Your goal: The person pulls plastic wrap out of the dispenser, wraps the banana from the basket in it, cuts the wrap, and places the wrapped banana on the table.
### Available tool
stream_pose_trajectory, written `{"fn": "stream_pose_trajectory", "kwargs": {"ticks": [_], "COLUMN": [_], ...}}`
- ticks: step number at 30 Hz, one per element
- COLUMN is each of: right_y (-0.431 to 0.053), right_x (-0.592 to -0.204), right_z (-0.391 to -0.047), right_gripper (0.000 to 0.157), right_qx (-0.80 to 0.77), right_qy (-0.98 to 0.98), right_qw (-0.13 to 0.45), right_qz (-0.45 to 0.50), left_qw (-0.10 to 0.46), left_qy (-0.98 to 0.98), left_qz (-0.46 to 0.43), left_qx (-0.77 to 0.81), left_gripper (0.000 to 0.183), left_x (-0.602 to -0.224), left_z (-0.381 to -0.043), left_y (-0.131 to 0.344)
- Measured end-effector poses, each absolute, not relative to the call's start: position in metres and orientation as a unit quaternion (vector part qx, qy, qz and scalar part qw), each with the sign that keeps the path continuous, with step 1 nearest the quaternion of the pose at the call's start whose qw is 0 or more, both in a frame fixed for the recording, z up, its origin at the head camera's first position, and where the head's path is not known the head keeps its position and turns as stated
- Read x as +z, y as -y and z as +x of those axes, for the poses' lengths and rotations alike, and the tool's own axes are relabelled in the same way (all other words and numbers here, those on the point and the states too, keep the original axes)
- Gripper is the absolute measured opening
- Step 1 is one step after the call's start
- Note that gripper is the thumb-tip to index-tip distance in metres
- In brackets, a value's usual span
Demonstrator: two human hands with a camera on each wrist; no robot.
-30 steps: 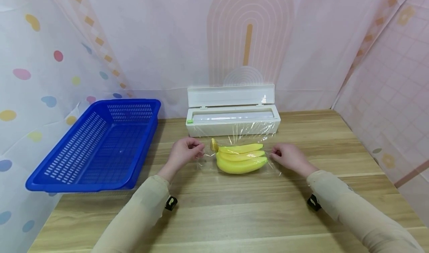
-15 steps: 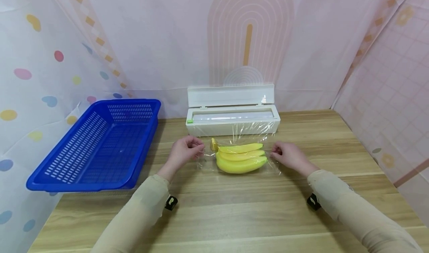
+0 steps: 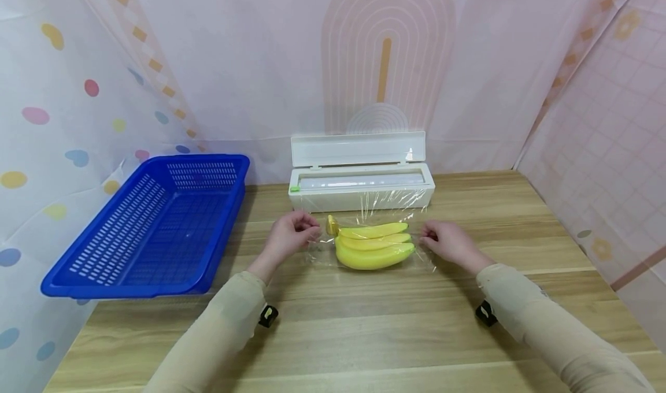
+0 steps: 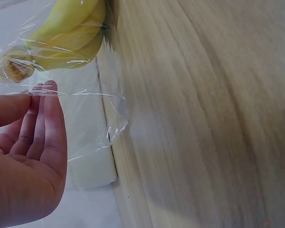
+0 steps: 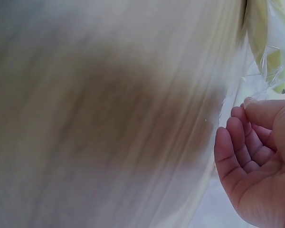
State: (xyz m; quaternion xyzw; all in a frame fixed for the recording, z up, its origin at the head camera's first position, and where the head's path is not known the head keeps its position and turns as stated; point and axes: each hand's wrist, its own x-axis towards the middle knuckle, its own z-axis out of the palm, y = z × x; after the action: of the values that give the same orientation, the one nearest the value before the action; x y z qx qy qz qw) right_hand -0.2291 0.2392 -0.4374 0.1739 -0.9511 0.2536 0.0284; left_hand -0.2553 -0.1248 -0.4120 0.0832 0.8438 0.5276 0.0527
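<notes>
A bunch of yellow bananas (image 3: 373, 251) lies on the table under clear plastic wrap (image 3: 325, 255), its stem toward the left. My left hand (image 3: 291, 234) pinches the wrap's left side between thumb and fingertips, close by the stem; the left wrist view shows the film (image 4: 92, 97) running past those fingertips. On the other side my right hand (image 3: 451, 244) pinches the right edge of the film, just off the banana tips. Behind the bunch stands a white wrap dispenser (image 3: 362, 199), lid raised, with the film draping forward over its front.
A blue plastic basket (image 3: 140, 292) with slotted sides sits at the left of the wooden table (image 3: 364, 335). Patterned cloth (image 3: 250, 81) hangs behind the table and along both sides.
My left hand has shifted very slightly to the right, toward the banana stem. The right hand, bananas and dispenser look the same.
</notes>
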Motion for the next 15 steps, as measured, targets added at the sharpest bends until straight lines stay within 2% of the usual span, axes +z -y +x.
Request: {"fn": "stream_pose_trajectory", "kwargs": {"ticks": [8, 15], "right_y": [-0.2393, -0.2395], "right_x": [-0.4363, -0.4374], "right_z": [-0.2301, -0.2286], "right_gripper": [0.014, 0.015], "right_qx": [0.255, 0.265], "right_qy": [0.950, 0.942], "right_qw": [0.033, 0.051], "right_qz": [0.177, 0.202], "left_qw": [0.051, 0.052], "left_qy": [-0.821, -0.818], "left_qz": [0.143, 0.152], "left_qx": [0.550, 0.552], "left_gripper": [0.005, 0.006], "left_x": [-0.4132, -0.4135], "left_z": [-0.2534, -0.2537], "left_y": [0.1252, 0.1248]}}
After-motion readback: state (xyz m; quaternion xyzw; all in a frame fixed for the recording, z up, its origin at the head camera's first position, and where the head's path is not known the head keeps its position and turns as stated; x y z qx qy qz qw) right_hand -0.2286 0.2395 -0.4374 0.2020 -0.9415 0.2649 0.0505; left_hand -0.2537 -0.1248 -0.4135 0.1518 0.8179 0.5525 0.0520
